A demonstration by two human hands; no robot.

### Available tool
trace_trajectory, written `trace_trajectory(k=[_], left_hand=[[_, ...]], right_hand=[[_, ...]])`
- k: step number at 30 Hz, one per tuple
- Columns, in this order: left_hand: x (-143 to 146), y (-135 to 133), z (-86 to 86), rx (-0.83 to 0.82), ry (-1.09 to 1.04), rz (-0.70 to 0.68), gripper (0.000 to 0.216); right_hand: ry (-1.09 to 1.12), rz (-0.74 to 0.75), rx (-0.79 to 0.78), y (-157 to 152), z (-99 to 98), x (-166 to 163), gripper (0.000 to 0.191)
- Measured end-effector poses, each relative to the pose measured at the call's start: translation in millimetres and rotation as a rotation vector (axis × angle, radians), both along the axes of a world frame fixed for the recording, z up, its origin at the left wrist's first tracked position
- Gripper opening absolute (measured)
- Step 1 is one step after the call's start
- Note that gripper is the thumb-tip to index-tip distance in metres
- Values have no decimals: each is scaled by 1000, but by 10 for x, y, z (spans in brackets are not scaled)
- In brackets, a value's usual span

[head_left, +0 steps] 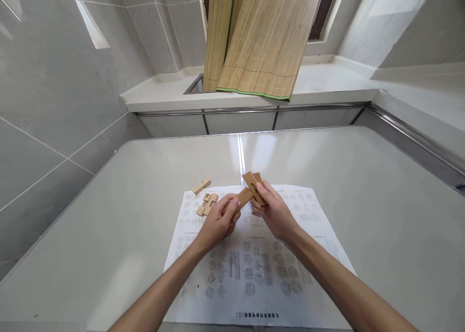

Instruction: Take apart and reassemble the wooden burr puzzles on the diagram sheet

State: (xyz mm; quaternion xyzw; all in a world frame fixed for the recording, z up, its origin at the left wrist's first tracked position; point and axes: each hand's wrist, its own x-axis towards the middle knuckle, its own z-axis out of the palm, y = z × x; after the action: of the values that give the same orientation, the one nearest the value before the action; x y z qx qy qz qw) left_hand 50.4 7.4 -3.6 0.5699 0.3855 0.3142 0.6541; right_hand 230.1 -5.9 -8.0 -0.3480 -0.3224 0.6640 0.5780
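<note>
Over the upper part of a printed sheet, my left hand [222,216] is closed on a flat brown wooden puzzle piece [244,199]. My right hand [273,208] grips darker brown wooden puzzle pieces [255,186], at least two of them overlapping, with a rounded notch showing. The tip of the left piece meets the right ones; I cannot tell whether they interlock. Left of my left hand, several pale notched wooden pieces [208,204] lie together on the sheet. Another pale piece [201,186] rests at the sheet's upper left edge.
The printed paper sheet [250,300] carries small diagrams and lies on a white table [109,215] with a seam down its far half. Beyond it stands a counter ledge [327,82] with a bamboo mat [265,41] hanging over it. A grey tiled wall [54,80] borders the left side.
</note>
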Motion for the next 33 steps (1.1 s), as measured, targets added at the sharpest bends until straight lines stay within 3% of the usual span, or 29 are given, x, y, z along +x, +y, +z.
trace_trajectory(k=[8,14,33], left_hand=[[3,-24,26,-84,-15,14,41],[-28,-38,27,-119,-45,-22,28],[-39,-33,26,-125,-92,-30,33]], right_hand=[[-57,15,-4,-14,-37,-21,32],[-101,33,36,-37,-14,-28,32],[-348,-3,122,-12,-9,129,45]])
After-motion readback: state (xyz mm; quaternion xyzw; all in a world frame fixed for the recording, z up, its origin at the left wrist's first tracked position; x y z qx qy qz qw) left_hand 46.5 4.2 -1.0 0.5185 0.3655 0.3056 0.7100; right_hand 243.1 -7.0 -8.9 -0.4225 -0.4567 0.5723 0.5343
